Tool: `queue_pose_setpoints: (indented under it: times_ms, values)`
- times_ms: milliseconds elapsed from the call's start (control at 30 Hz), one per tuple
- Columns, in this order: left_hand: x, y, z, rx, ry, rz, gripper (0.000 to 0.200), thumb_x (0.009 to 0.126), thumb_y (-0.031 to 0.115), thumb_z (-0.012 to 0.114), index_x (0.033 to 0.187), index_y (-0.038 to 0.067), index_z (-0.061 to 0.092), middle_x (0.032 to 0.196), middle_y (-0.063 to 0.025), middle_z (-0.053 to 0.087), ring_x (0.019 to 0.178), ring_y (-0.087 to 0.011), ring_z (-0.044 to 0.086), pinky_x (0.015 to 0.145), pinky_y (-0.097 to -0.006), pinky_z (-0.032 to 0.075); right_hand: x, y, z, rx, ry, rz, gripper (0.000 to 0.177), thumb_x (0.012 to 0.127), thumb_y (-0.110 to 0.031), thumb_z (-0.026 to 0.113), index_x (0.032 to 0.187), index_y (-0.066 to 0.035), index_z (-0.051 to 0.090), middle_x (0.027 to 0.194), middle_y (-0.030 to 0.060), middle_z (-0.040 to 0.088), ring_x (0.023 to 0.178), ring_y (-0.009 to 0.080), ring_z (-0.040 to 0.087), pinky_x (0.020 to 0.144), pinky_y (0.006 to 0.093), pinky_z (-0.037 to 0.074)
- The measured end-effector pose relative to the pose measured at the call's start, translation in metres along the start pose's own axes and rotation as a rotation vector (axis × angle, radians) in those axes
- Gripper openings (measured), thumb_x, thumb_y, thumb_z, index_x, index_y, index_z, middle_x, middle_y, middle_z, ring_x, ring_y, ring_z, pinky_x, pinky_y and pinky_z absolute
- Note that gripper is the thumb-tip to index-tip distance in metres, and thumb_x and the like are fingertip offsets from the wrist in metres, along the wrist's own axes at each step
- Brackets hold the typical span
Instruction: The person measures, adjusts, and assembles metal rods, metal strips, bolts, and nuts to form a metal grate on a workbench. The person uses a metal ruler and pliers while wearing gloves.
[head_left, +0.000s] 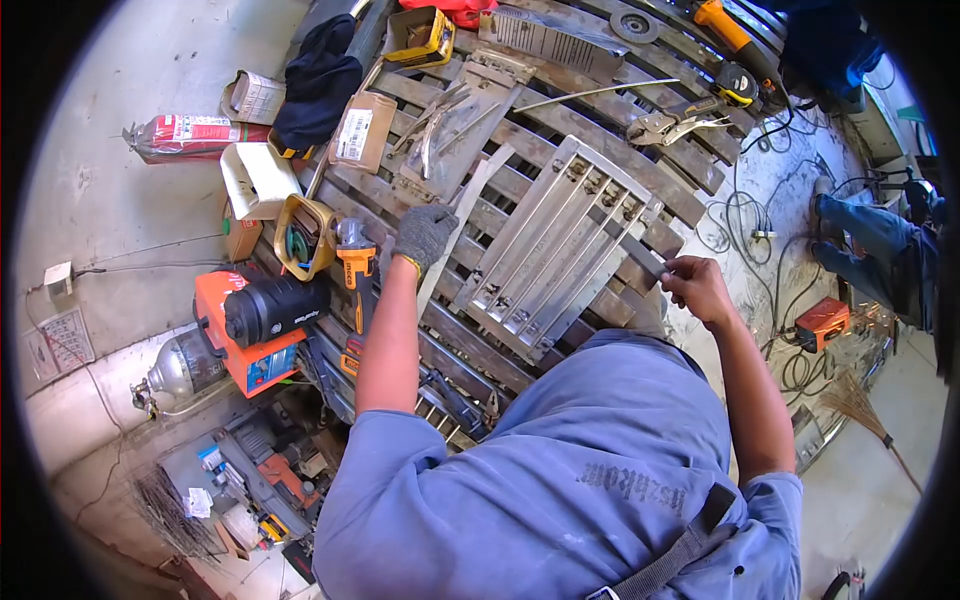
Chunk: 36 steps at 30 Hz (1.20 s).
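Observation:
My right hand (700, 288) is bare and pinches the near end of a dark flat metal bar (640, 254). The bar's far end reaches over the slats of a metal grate (560, 245), which lies tilted on the slatted work table. Weld spots dot both ends of the grate. My left hand (424, 238), in a grey knit glove, is curled against the edge of a long pale metal strip (467, 215) left of the grate. Its fingertips are hidden, so what they hold does not show.
A yellow angle grinder (356, 265) lies left of my left arm. Locking pliers (675, 125), a tape measure (737, 84) and a cardboard box (362, 132) rest on the slatted table (520, 130). A fire extinguisher (195, 138) lies at left. Another person's legs (875, 240) and sparks show at right.

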<state>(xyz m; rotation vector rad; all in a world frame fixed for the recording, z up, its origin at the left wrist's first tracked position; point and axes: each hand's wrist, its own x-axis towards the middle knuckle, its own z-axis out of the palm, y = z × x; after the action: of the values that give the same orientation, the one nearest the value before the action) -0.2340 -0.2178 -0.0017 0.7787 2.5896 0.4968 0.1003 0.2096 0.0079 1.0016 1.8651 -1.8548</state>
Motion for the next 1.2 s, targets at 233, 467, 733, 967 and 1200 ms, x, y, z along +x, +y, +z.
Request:
queue_pose_setpoints:
  times_ms: [233, 467, 733, 967, 1200]
  values:
    - [0.017, 0.019, -0.005, 0.03, 0.0, 0.043, 0.028, 0.097, 0.028, 0.077, 0.112, 0.006, 0.083, 0.118, -0.0188, 0.08, 0.111, -0.0412, 0.075, 0.098, -0.0492, 0.059, 0.005, 0.012, 0.001, 0.023, 0.009, -0.036, 0.024, 0.096, -0.001, 0.079, 0.117, 0.01, 0.077, 0.085, 0.0088, 0.075, 0.066, 0.013, 0.066, 0.06, 0.0311, 0.054]
    - [0.027, 0.077, 0.002, 0.198, 0.329, 0.163, 0.024, 0.101, 0.021, 0.07, 0.113, 0.002, 0.078, 0.117, -0.0211, 0.076, 0.114, -0.0436, 0.069, 0.105, -0.053, 0.053, 0.002, -0.001, 0.009, -0.023, 0.065, -0.088, 0.026, 0.098, 0.0, 0.076, 0.122, 0.011, 0.075, 0.087, 0.0104, 0.076, 0.07, 0.0136, 0.069, 0.064, 0.0333, 0.058]
    - [0.017, 0.148, 0.055, 0.001, 0.372, 0.36, 0.027, 0.1, 0.023, 0.069, 0.117, 0.003, 0.076, 0.11, -0.0213, 0.074, 0.108, -0.045, 0.068, 0.1, -0.0561, 0.053, 0.006, -0.016, 0.027, -0.388, 0.258, -0.296, 0.033, 0.092, -0.003, 0.082, 0.123, 0.003, 0.074, 0.111, 0.0205, 0.082, 0.103, 0.0334, 0.08, 0.092, 0.0417, 0.063]
    - [0.036, 0.184, 0.082, -0.007, 0.394, 0.226, 0.038, 0.098, 0.022, 0.075, 0.128, -0.001, 0.071, 0.116, -0.026, 0.07, 0.115, -0.0458, 0.065, 0.101, -0.0566, 0.053, 0.004, -0.016, 0.045, -0.817, 0.333, -0.463, 0.035, 0.101, -0.023, 0.073, 0.13, -0.004, 0.071, 0.118, 0.0217, 0.074, 0.111, 0.0431, 0.073, 0.094, 0.0522, 0.06]
    - [0.043, 0.179, 0.097, -0.004, 0.445, 0.228, 0.028, 0.1, 0.018, 0.072, 0.118, -0.002, 0.075, 0.111, -0.0244, 0.072, 0.109, -0.0448, 0.065, 0.098, -0.0564, 0.052, 0.006, 0.001, 0.051, -0.961, 0.433, -0.609, 0.034, 0.102, -0.027, 0.073, 0.13, -0.007, 0.071, 0.122, 0.0169, 0.07, 0.119, 0.0375, 0.067, 0.094, 0.0496, 0.059]
